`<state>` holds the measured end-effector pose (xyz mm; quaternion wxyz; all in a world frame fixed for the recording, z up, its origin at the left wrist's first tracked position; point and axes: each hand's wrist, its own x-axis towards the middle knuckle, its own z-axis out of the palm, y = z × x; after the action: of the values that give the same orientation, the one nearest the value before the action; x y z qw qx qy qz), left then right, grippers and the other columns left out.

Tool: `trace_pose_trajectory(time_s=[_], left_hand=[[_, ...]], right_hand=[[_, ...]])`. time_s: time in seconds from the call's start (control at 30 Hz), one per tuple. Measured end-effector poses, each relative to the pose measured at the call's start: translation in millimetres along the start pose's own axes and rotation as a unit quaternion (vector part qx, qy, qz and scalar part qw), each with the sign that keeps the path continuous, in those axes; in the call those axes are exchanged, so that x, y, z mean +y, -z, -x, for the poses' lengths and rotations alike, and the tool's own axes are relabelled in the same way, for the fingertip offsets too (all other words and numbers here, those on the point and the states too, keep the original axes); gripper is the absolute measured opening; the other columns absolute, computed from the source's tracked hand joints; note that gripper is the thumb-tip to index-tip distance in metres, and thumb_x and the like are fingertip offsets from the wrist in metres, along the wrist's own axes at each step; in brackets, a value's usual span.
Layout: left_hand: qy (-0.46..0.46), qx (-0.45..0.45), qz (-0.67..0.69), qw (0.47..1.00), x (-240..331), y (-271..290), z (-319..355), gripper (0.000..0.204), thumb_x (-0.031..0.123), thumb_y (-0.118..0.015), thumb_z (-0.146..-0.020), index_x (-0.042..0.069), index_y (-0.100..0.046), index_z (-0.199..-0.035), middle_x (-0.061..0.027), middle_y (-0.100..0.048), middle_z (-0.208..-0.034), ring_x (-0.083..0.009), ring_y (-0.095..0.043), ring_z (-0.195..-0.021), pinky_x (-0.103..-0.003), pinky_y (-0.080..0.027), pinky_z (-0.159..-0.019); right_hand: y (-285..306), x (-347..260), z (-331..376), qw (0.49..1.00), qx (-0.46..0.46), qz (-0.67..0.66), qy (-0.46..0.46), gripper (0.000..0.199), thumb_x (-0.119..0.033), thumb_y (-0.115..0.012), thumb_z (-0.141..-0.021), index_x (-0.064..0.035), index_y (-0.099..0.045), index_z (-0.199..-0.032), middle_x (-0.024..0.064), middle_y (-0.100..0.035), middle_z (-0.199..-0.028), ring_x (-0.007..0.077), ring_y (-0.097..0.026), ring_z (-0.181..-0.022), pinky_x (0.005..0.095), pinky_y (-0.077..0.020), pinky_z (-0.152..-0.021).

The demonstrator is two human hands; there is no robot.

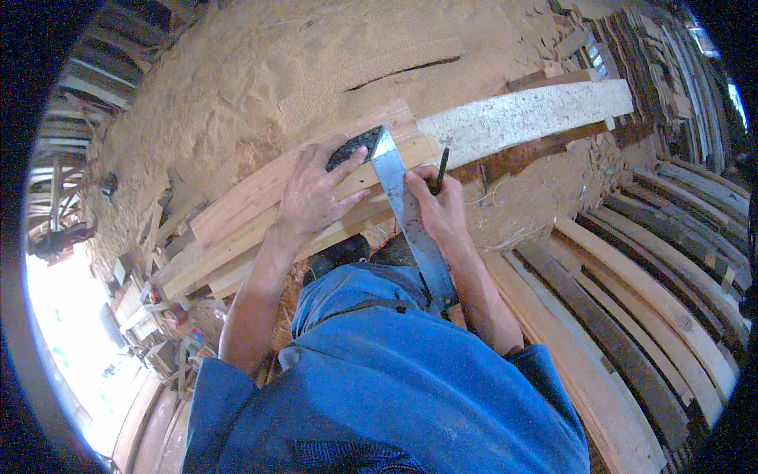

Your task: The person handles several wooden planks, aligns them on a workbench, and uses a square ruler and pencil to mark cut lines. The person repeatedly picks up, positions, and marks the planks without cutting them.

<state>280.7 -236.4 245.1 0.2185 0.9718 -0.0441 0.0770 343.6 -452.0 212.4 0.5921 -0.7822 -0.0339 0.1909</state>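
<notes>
My left hand (314, 192) lies spread, palm down, on pale wooden planks (237, 213), fingertips pressing the dark stock of a metal try square (399, 186). The square's steel blade runs across the planks toward my body. My right hand (440, 207) sits just right of the blade, fingers closed on a dark pencil (440, 170) whose tip meets the wood beside the blade's edge. A longer whitish board (525, 114) continues to the right.
A big mound of sawdust (260, 71) fills the ground beyond the planks. Rows of dark and pale boards (655, 308) lie stacked at right. Scrap offcuts (158, 308) litter the left. My blue clothing (379, 379) and dark shoes fill the lower middle.
</notes>
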Motion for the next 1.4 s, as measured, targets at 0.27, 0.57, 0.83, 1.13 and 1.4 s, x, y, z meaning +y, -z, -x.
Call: trace_pose_trajectory(time_s=[0.27, 0.57, 0.83, 1.13, 1.4], left_hand=[[-0.003, -0.001, -0.016, 1.000, -1, 1, 0, 0.062, 0.040, -0.078, -0.077, 0.019, -0.061, -0.132, -0.0121, -0.052, -0.132, -0.0334, -0.054, -0.114, -0.047, -0.046, -0.100], [-0.003, -0.002, -0.010, 1.000, -2, 0, 0, 0.059, 0.039, -0.077, -0.078, 0.019, -0.061, -0.132, -0.0120, -0.052, -0.132, -0.0333, -0.054, -0.114, -0.046, -0.046, -0.100], [0.013, -0.010, -0.013, 1.000, -2, -3, 1, 0.059, 0.041, -0.077, -0.078, 0.020, -0.062, -0.131, -0.0118, -0.052, -0.132, -0.0345, -0.054, -0.114, -0.045, -0.047, -0.100], [0.000, -0.003, -0.002, 1.000, -7, -6, 1, 0.060, 0.037, -0.079, -0.077, 0.020, -0.062, -0.131, -0.0126, -0.051, -0.133, -0.0348, -0.053, -0.115, -0.046, -0.047, -0.100], [0.056, -0.021, 0.016, 0.998, -1, -1, -1, 0.064, 0.035, -0.083, -0.071, 0.016, -0.060, -0.127, -0.0150, -0.051, -0.129, -0.0373, -0.054, -0.114, -0.047, -0.046, -0.101]], right_hand=[[32, -39, 1, 0.955, 0.077, 0.169, 0.231, 0.024, -0.020, -0.059, -0.098, 0.0015, -0.071, -0.094, 0.0084, -0.068, -0.078, 0.0134, -0.060, -0.068, 0.0287, -0.0465, -0.062], [14, -59, -9, 0.965, 0.040, 0.157, 0.207, 0.015, -0.014, -0.066, -0.092, -0.0003, -0.073, -0.089, 0.0156, -0.072, -0.087, 0.0304, -0.069, -0.076, 0.0360, -0.0545, -0.068], [25, -63, -13, 0.931, 0.032, 0.216, 0.291, 0.017, -0.015, -0.065, -0.094, 0.0009, -0.071, -0.093, 0.0128, -0.070, -0.077, 0.0201, -0.066, -0.064, 0.0300, -0.0505, -0.060], [38, -55, 1, 0.951, -0.010, 0.251, 0.181, 0.027, -0.021, -0.057, -0.099, 0.0003, -0.071, -0.090, 0.0126, -0.068, -0.073, 0.0214, -0.064, -0.063, 0.0338, -0.0490, -0.059], [6, -15, 1, 0.998, -0.016, 0.045, -0.030, 0.031, -0.026, -0.053, -0.101, -0.0008, -0.064, -0.087, -0.0005, -0.060, -0.073, 0.0107, -0.052, -0.068, 0.0309, -0.0431, -0.062]])
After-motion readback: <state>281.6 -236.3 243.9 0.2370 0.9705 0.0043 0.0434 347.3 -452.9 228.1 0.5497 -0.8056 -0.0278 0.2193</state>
